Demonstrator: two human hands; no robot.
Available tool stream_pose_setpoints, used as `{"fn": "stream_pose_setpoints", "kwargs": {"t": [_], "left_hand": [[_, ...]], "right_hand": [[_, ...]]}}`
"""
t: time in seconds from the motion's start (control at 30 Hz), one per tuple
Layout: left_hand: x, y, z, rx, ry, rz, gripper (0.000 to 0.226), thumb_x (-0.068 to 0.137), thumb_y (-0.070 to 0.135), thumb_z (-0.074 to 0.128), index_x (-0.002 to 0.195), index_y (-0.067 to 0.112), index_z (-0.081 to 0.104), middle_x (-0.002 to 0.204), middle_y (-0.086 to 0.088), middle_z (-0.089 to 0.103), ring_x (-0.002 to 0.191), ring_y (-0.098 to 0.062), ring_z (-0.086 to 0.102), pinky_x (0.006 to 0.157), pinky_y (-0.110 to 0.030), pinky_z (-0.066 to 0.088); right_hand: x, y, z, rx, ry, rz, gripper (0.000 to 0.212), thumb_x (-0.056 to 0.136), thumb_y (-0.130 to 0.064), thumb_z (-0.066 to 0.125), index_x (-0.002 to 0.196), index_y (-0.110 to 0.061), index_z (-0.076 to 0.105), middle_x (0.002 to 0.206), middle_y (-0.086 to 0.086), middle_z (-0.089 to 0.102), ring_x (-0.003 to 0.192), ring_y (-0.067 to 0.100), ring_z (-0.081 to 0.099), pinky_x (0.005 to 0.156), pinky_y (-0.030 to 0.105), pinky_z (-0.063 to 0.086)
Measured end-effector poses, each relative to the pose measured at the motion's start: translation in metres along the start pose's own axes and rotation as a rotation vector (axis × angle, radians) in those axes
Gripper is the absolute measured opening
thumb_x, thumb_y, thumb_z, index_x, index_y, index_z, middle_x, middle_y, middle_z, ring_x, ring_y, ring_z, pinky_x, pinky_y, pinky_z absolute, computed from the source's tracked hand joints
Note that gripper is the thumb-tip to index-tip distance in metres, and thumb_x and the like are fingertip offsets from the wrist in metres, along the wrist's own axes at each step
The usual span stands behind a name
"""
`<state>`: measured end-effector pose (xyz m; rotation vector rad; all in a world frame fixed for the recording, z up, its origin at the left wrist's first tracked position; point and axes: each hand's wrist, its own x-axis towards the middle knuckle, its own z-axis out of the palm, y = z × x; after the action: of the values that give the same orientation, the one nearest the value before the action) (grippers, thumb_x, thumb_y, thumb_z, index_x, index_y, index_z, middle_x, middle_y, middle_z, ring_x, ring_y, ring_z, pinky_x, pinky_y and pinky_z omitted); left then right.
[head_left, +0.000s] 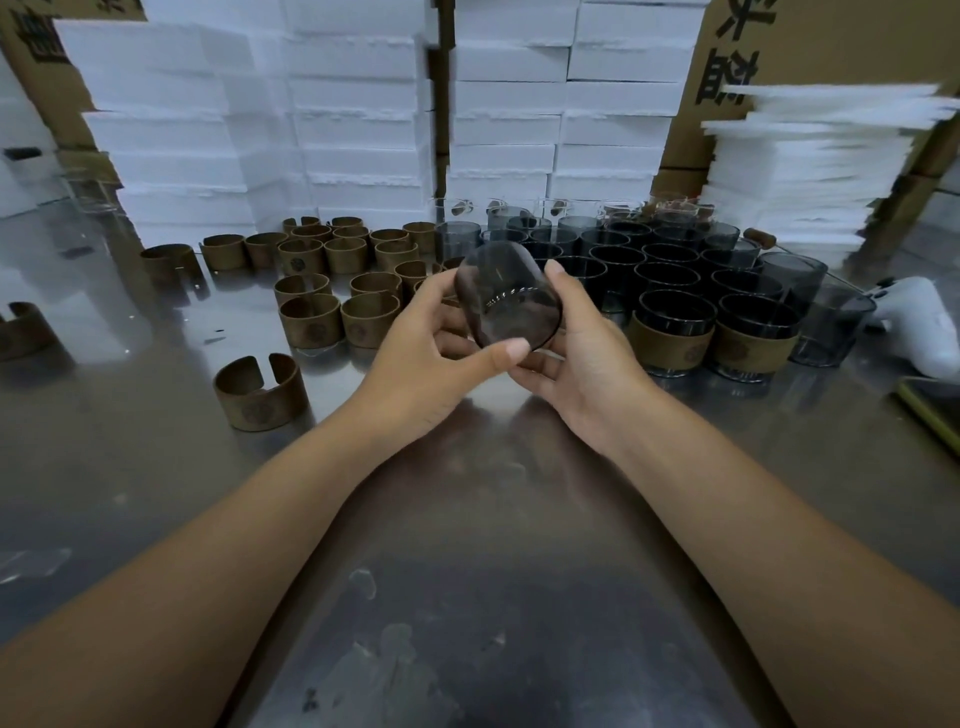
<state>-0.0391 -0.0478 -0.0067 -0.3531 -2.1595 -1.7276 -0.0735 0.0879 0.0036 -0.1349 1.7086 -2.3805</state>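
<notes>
Both hands are holding one smoked glass (506, 301) in the air just in front of the cluster of glasses (670, 249), tipped base-first toward the camera. The left hand (441, 332) is pinching its base edge with thumb and curled fingers while the right hand (576, 353) is curling around its right side, probably to keep its wall free for a sleeve. The split brown sleeves (332, 291) are waiting left of the cluster and the glasses already wrapped (670, 340) are standing in its front row, seemingly keeping supply and finished work apart.
</notes>
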Motion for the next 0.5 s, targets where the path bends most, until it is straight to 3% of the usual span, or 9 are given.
{"fn": "stream_pose_setpoints", "kwargs": {"t": [0.1,0.23,0.3,0.43,0.5], "left_hand": [[0.0,-0.001,0.001,0.0,0.024,-0.013,0.044,0.074,0.029,0.073,0.112,0.036,0.05,0.1,-0.003,0.069,0.089,-0.018,0.068,0.082,-0.029,0.056],[0.002,-0.001,-0.001,-0.036,0.062,-0.07,0.043,0.069,0.044,0.068,0.107,0.029,0.057,0.094,-0.004,0.071,0.077,-0.008,0.067,0.078,-0.032,0.056],[0.003,-0.001,-0.003,-0.069,0.082,-0.104,0.04,0.072,0.048,0.066,0.104,0.026,0.06,0.087,-0.001,0.071,0.075,-0.007,0.067,0.077,-0.035,0.055],[0.005,-0.002,-0.005,-0.162,0.099,-0.188,0.053,0.067,0.058,0.063,0.102,0.02,0.065,0.079,0.006,0.072,0.078,-0.01,0.068,0.074,-0.031,0.053],[0.006,-0.003,-0.004,-0.19,0.106,-0.218,0.052,0.064,0.061,0.063,0.097,0.021,0.066,0.076,0.005,0.07,0.077,-0.012,0.068,0.073,-0.03,0.052]], "right_hand": [[-0.001,0.0,0.002,-0.038,0.016,0.019,0.039,0.09,-0.056,0.052,0.086,-0.021,0.068,0.073,-0.002,0.074,0.06,0.008,0.068,0.053,0.022,0.051],[-0.002,0.001,0.005,-0.162,-0.031,-0.033,0.056,0.086,-0.069,0.041,0.088,-0.021,0.07,0.072,-0.006,0.072,0.067,0.008,0.068,0.065,0.027,0.051],[-0.005,0.001,0.007,-0.222,-0.074,-0.089,0.058,0.078,-0.071,0.046,0.096,-0.021,0.069,0.079,-0.006,0.071,0.075,0.01,0.068,0.073,0.03,0.052],[-0.01,0.002,0.009,-0.276,-0.114,-0.134,0.052,0.083,-0.052,0.06,0.122,-0.017,0.06,0.104,-0.002,0.07,0.091,0.012,0.07,0.085,0.032,0.052],[-0.01,0.001,0.008,-0.267,-0.1,-0.131,0.048,0.086,-0.047,0.061,0.124,-0.017,0.059,0.108,0.001,0.07,0.093,0.013,0.07,0.085,0.032,0.051]]}}
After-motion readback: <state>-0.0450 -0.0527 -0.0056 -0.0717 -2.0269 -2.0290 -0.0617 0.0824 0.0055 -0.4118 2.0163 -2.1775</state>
